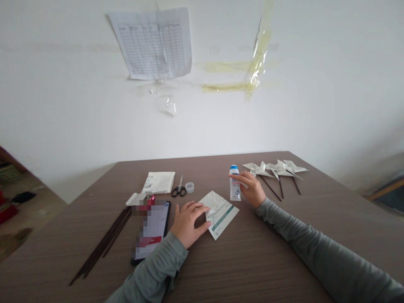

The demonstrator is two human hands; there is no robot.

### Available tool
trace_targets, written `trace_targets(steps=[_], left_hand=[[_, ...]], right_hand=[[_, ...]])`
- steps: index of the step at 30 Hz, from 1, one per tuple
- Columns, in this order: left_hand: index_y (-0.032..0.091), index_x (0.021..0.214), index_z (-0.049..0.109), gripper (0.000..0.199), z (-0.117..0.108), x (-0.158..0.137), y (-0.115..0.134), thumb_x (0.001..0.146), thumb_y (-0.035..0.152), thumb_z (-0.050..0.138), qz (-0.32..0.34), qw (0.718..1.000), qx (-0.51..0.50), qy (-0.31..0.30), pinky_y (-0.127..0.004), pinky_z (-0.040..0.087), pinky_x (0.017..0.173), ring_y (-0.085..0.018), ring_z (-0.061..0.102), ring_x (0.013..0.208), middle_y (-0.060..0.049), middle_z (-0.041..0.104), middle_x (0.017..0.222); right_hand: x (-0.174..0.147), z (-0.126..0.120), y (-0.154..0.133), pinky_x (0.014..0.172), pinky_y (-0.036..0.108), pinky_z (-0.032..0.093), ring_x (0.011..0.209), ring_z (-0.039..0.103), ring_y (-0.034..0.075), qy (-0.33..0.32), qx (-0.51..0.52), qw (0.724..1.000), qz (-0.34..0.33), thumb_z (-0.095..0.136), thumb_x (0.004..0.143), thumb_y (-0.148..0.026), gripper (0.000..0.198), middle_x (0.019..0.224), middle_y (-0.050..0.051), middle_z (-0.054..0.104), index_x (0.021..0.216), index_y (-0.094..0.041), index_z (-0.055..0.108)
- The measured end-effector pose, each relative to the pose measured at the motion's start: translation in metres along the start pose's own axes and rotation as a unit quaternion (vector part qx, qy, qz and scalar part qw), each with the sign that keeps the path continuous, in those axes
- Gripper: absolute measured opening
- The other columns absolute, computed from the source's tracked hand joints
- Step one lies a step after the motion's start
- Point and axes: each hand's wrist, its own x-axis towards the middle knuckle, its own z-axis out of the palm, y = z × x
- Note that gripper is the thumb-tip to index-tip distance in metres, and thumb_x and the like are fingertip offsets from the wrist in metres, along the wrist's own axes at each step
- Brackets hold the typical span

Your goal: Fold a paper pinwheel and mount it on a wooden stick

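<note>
A square sheet of printed paper (225, 221) with a green stripe lies cornerwise on the table, one part near its left side curled up. My left hand (191, 223) rests at its left edge, thumb and fingers apart around the curled part. Behind the sheet and to its right is a white tube (235, 192) with a blue cap and printed label. My right hand (253, 189) has its fingers closed across the tube's upper part from the right side; the thumb is hidden.
Several paper pinwheels (279, 169) on dark sticks lie at the back right. Scissors (179, 190), a small clear cap (190, 187) and a paper stack (158, 182) sit back left. Nearer are a phone (154, 231), a small red item (149, 203) and thin dark sticks (105, 240).
</note>
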Motion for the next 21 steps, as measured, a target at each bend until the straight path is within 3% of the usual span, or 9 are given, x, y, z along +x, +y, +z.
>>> trace_targets(steps=[6,9,12,18,21], left_hand=[[0.049,0.147,0.1,0.031,0.0,0.0,0.001,0.12,0.043,0.087,-0.008,1.0,-0.003,-0.012,-0.105,0.032,0.151,-0.048,0.071,0.174,-0.008,0.092,0.169],[0.05,0.147,0.1,0.032,-0.003,0.001,0.002,0.122,0.04,0.083,-0.01,1.0,0.004,-0.02,-0.104,0.034,0.151,-0.047,0.071,0.173,-0.008,0.092,0.169],[0.049,0.146,0.101,0.033,0.001,0.002,-0.001,0.12,0.037,0.084,-0.007,1.0,0.021,-0.017,-0.103,0.037,0.15,-0.047,0.072,0.172,-0.008,0.092,0.169],[0.048,0.146,0.101,0.035,0.006,0.004,-0.005,0.118,0.033,0.086,-0.006,0.999,0.037,-0.02,-0.102,0.038,0.15,-0.047,0.071,0.17,-0.009,0.092,0.169],[0.049,0.146,0.1,0.036,0.004,0.004,-0.002,0.117,0.032,0.087,-0.006,0.999,0.038,-0.022,-0.102,0.038,0.15,-0.046,0.071,0.169,-0.007,0.092,0.168]], right_hand=[[-0.001,0.006,-0.016,0.108,0.051,0.078,0.109,0.092,0.034,0.024,0.079,0.991,0.107,0.08,0.107,-0.031,0.05,0.12,0.011,0.097,0.155,-0.029,0.095],[-0.001,0.011,-0.027,0.109,0.057,0.081,0.115,0.096,0.04,0.022,0.116,0.98,0.162,0.095,0.104,-0.05,0.038,0.127,0.015,0.1,0.134,-0.026,0.099],[-0.001,0.013,-0.04,0.106,0.061,0.082,0.11,0.098,0.045,-0.008,0.146,0.969,0.201,0.101,0.101,-0.066,0.039,0.115,0.017,0.101,0.104,-0.027,0.097],[-0.001,0.017,-0.066,0.095,0.054,0.082,0.101,0.098,0.041,-0.104,0.217,0.943,0.228,0.093,0.106,-0.076,0.05,0.109,0.015,0.101,0.106,-0.025,0.094],[0.0,0.022,-0.077,0.092,0.05,0.08,0.098,0.096,0.038,-0.144,0.209,0.943,0.215,0.094,0.106,-0.073,0.047,0.107,0.012,0.1,0.106,-0.027,0.091]])
